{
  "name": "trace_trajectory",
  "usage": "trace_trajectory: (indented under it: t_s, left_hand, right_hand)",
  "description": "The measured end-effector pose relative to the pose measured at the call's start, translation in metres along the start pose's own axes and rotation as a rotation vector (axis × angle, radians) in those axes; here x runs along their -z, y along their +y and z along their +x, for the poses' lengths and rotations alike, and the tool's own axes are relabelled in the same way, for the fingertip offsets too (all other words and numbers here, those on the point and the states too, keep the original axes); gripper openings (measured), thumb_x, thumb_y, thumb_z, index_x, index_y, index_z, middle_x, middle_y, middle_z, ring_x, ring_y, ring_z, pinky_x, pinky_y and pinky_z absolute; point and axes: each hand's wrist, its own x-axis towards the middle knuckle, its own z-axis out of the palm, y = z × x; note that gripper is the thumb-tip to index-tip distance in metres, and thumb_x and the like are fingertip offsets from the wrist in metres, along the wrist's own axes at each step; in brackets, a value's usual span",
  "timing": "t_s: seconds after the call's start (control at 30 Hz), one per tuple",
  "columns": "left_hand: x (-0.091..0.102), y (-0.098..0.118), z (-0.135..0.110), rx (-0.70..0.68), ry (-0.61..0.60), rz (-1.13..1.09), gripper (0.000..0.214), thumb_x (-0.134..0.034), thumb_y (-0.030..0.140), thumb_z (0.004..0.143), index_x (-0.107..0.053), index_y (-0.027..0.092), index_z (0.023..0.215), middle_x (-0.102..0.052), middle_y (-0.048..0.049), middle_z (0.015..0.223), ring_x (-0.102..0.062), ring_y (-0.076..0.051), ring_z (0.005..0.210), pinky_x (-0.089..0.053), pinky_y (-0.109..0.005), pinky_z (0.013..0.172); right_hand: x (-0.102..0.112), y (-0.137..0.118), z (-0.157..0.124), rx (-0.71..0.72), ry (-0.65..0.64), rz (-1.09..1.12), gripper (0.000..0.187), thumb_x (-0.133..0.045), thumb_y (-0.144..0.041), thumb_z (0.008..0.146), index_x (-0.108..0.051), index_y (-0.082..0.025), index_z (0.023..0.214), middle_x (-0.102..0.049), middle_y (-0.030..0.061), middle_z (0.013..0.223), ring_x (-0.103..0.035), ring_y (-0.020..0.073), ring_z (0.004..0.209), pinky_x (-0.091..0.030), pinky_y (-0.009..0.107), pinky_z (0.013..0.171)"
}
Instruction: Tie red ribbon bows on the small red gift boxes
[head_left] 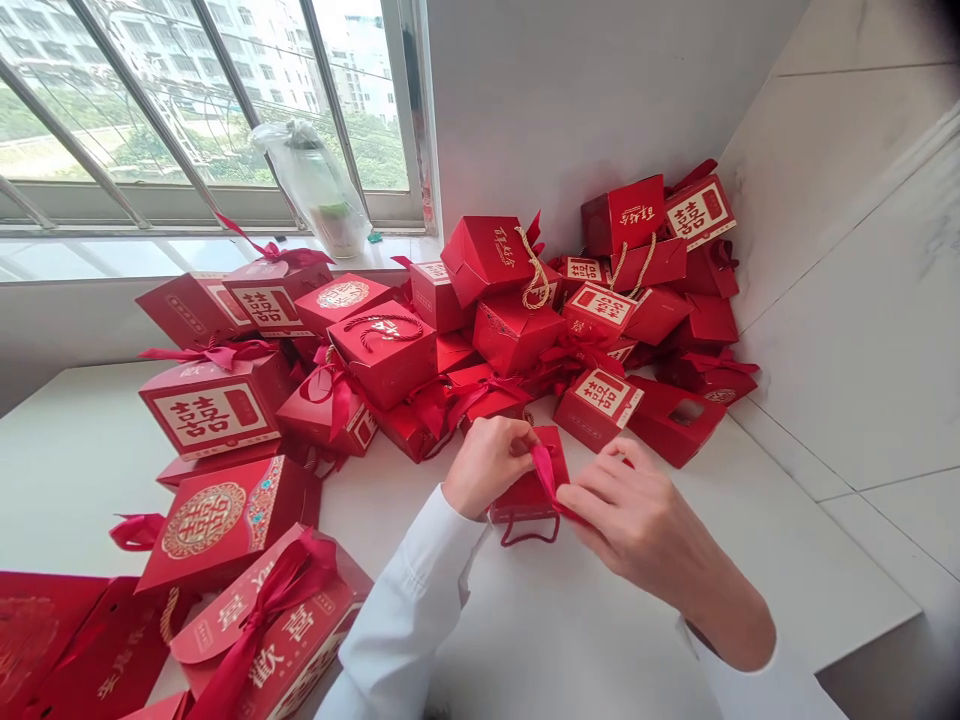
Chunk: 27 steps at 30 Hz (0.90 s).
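The left hand (487, 465) holds a small red box (526, 495) while the right hand (637, 525) pinches its red ribbon (545, 473) — more red boxes (510, 335) lie heaped just beyond.

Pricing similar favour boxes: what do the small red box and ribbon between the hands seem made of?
The small red box looks like glossy coated card: sharp folds, sheen. The ribbon looks like satin, softly creased and shiny; fibre unclear.

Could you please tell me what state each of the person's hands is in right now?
Left hand: closed, pinching the red ribbon on the small red gift box.
Right hand: closed, also pinching that ribbon.
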Motion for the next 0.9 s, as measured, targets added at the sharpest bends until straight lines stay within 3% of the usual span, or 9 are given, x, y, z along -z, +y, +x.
trace_trajectory:
  t_s: [0.1,0.23,0.33,0.47,0.67,0.9]
  left_hand:
    - [-0.001,0.001,0.0,-0.001,0.011,0.012,0.012,-0.057,0.021,0.075,-0.066,0.015,0.069,-0.061,0.0012,0.059,-0.046,-0.009,0.053,-0.033,-0.02,0.054]
    - [-0.001,0.002,0.0,0.004,0.008,0.037,0.013,-0.056,0.019,0.075,-0.066,0.015,0.069,-0.059,0.0016,0.056,-0.044,-0.009,0.052,-0.033,-0.02,0.053]
    - [-0.001,0.003,0.0,-0.003,0.015,0.056,0.013,-0.056,0.019,0.075,-0.066,0.015,0.069,-0.059,0.0017,0.057,-0.044,-0.009,0.052,-0.032,-0.02,0.053]
    - [0.001,0.002,0.001,0.006,0.009,0.051,0.012,-0.057,0.021,0.075,-0.067,0.015,0.071,-0.06,0.0022,0.058,-0.042,-0.008,0.053,-0.032,-0.019,0.053]
    - [0.005,-0.004,0.0,-0.013,-0.066,-0.065,0.019,-0.055,0.029,0.081,-0.069,0.016,0.078,-0.067,0.0008,0.066,-0.051,-0.01,0.058,-0.037,-0.018,0.055]
    - [0.011,-0.01,-0.001,-0.047,-0.116,-0.134,0.02,-0.054,0.03,0.084,-0.07,0.018,0.088,-0.072,-0.0013,0.08,-0.062,-0.013,0.07,-0.043,-0.019,0.061]
  right_hand:
    - [0.0,-0.003,-0.012,-0.134,0.002,0.276,0.02,-0.059,-0.033,0.086,-0.058,-0.02,0.071,-0.058,0.0008,0.067,-0.046,0.0158,0.064,-0.037,0.034,0.07]
    - [-0.019,-0.003,-0.009,-0.641,0.113,0.568,0.031,-0.049,-0.037,0.092,-0.059,-0.021,0.067,-0.058,0.0004,0.065,-0.049,0.0152,0.061,-0.039,0.028,0.06]
    - [-0.039,-0.005,0.0,-0.814,0.124,0.622,0.023,-0.06,-0.038,0.084,-0.062,-0.023,0.067,-0.06,-0.0004,0.067,-0.049,0.0166,0.064,-0.04,0.028,0.063]
    - [-0.053,-0.008,0.003,-0.859,0.115,0.612,0.02,-0.064,-0.032,0.079,-0.061,-0.023,0.062,-0.061,0.0,0.065,-0.048,0.0188,0.068,-0.041,0.03,0.065]
    - [-0.048,-0.003,0.003,-0.817,0.011,0.567,0.019,-0.057,-0.029,0.086,-0.065,-0.025,0.069,-0.064,0.0011,0.072,-0.052,0.0216,0.081,-0.043,0.032,0.072]
    - [-0.05,0.003,0.013,-0.7,-0.033,0.305,0.019,-0.058,-0.025,0.085,-0.061,-0.024,0.067,-0.06,0.0003,0.066,-0.049,0.0192,0.068,-0.037,0.03,0.063]
